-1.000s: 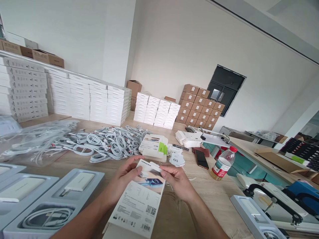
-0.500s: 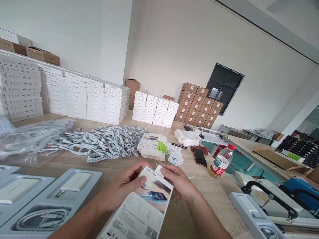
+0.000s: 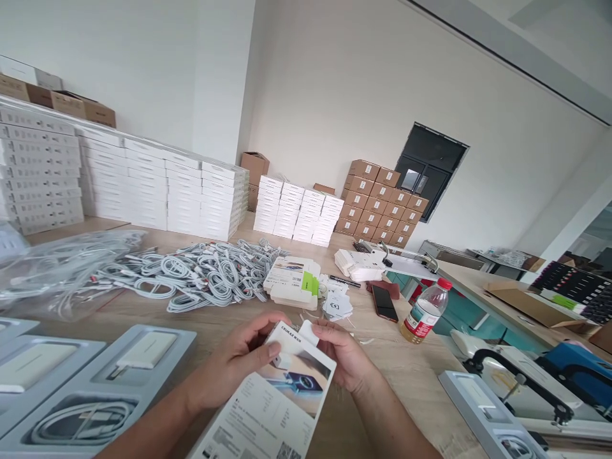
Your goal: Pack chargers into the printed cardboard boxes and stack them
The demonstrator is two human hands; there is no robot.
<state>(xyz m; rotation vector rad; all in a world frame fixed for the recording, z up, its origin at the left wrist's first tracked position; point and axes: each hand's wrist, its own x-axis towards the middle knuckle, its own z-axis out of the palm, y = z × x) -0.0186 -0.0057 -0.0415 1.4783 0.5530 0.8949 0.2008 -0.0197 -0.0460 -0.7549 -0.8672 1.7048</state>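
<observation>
White and printed with a picture of a dark device, a slim rectangular cardboard carton (image 3: 270,405) is tilting between a person's two bare hands, near the front of a pale wood-grain surface (image 3: 406,370). The left hand (image 3: 239,357) is grasping the carton's upper left edge, its thumb pressing on the printed face; the right hand (image 3: 344,354) is gripping the white rounded cardboard flap (image 3: 308,331) at the top end, its fingertips partly hiding behind it. Just beyond, flat white cartons with a bright green panel (image 3: 289,280) are lying beside a tangled heap of pale grey cables (image 3: 210,274). At lower left, a pale grey moulded tray (image 3: 184,357) is holding a white rectangular block (image 3: 148,349) and a coiled grey cable (image 3: 83,421). To the right, a black phone (image 3: 384,301) is resting near a clear plastic bottle with a red cap (image 3: 427,312). Stacked white boxes (image 3: 165,185) are lining the back.
</observation>
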